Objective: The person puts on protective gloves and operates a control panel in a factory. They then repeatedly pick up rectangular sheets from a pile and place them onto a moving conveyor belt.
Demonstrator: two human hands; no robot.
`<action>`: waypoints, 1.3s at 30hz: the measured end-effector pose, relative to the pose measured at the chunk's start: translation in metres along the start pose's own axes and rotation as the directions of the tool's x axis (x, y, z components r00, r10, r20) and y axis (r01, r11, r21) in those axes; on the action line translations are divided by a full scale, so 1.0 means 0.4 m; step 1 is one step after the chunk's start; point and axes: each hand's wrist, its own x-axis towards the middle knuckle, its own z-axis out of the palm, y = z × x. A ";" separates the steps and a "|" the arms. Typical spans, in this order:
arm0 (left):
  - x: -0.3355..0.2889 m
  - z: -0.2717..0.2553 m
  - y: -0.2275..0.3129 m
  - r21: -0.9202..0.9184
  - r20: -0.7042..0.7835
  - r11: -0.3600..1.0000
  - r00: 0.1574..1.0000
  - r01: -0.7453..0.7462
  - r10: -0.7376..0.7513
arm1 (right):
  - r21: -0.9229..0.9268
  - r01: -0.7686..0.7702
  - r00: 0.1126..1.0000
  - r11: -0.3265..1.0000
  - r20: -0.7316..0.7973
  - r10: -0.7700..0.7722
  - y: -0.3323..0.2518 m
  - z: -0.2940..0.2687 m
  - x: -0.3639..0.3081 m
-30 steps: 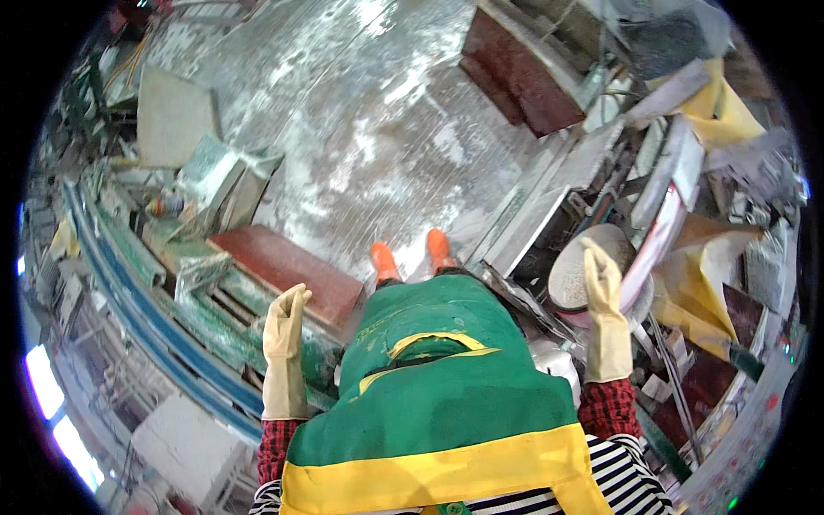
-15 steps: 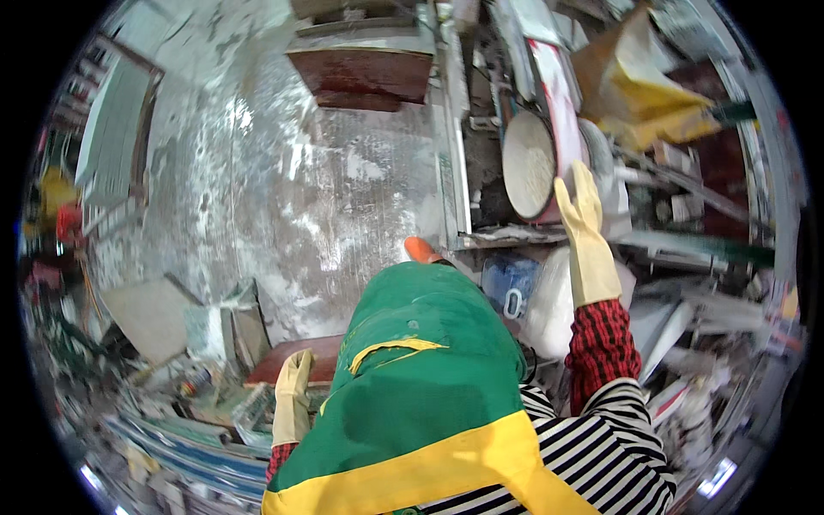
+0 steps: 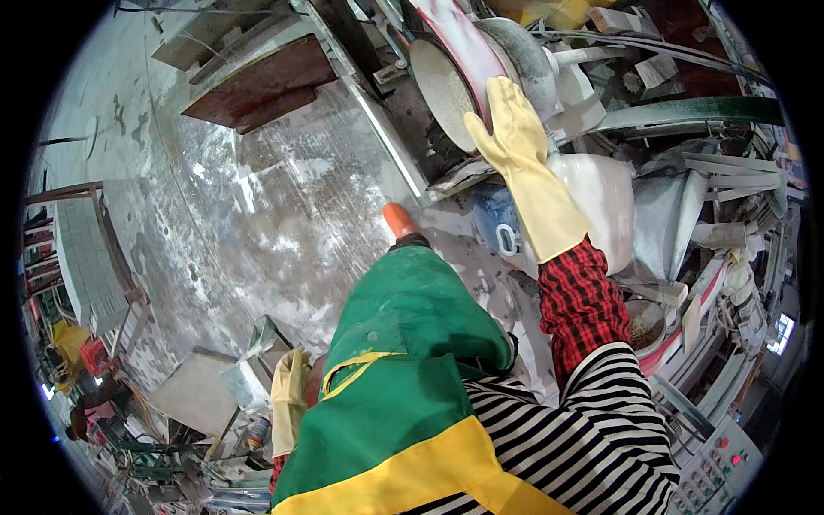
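My right hand (image 3: pixel 517 146), in a cream rubber glove, reaches forward to a large round wheel (image 3: pixel 444 94) with a pale, red-edged belt (image 3: pixel 463 43) running over it. Its fingers are stretched and lie on or just over the belt, with the thumb spread to the left side near the wheel's rim. It grips nothing. Down at my left side hangs my left hand (image 3: pixel 290 399), in a matching glove beside my green apron (image 3: pixel 403 318). Those fingers are loosely extended with nothing visible in them; the apron hides part of that hand.
Below the wheel stand a blue plastic jug (image 3: pixel 495 219) and a whitish container (image 3: pixel 601 202). A dark red board (image 3: pixel 262 86) lies ahead on the wet, stained floor. Flat slabs (image 3: pixel 196 390) lean at lower left. A control panel (image 3: pixel 719 472) with buttons is at lower right.
My view has turned to the right and come closer to the wheel, so the machine sits higher in the picture. My right hand stays at the belt. The control panel has come into view.
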 end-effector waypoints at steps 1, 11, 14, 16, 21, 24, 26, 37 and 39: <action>0.014 0.005 0.017 -0.040 -0.003 0.999 0.999 -0.033 0.033 | 0.014 -0.037 0.998 0.999 0.049 0.037 -0.002 0.000 -0.001; 0.063 0.110 -0.027 -0.068 -0.065 0.987 0.988 -0.148 0.143 | -0.139 -0.088 0.929 0.986 0.346 0.132 -0.012 -0.023 0.001; 0.035 0.142 -0.080 -0.074 -0.076 0.994 0.994 -0.083 0.078 | -0.194 -0.057 0.900 0.979 0.415 0.135 -0.030 -0.043 0.004; 0.016 0.158 -0.115 -0.089 -0.096 0.994 0.994 -0.060 0.051 | -0.238 -0.050 0.880 0.970 0.449 0.156 -0.046 -0.061 0.012; -0.006 0.217 -0.167 -0.375 -0.246 0.917 0.968 -0.135 0.041 | -0.100 -0.345 0.837 0.933 0.417 0.354 -0.019 -0.108 0.080; -0.013 0.245 -0.167 -0.513 -0.316 0.852 0.946 -0.102 -0.077 | 0.083 -0.291 0.943 0.953 0.194 0.271 0.032 -0.084 0.166; -0.029 0.254 -0.167 -0.556 -0.405 0.817 0.908 -0.150 -0.109 | 0.198 -0.156 0.987 0.968 0.078 0.143 0.031 -0.050 0.247; -0.224 0.338 -0.308 -0.457 -0.814 0.889 0.410 -0.015 -0.411 | 0.124 -0.093 0.962 0.988 0.266 0.057 -0.320 -0.165 0.464; -0.277 0.367 -0.348 -0.439 -0.873 0.885 0.157 0.155 -0.461 | 0.074 -0.022 0.970 0.997 0.241 0.003 -0.312 -0.139 0.448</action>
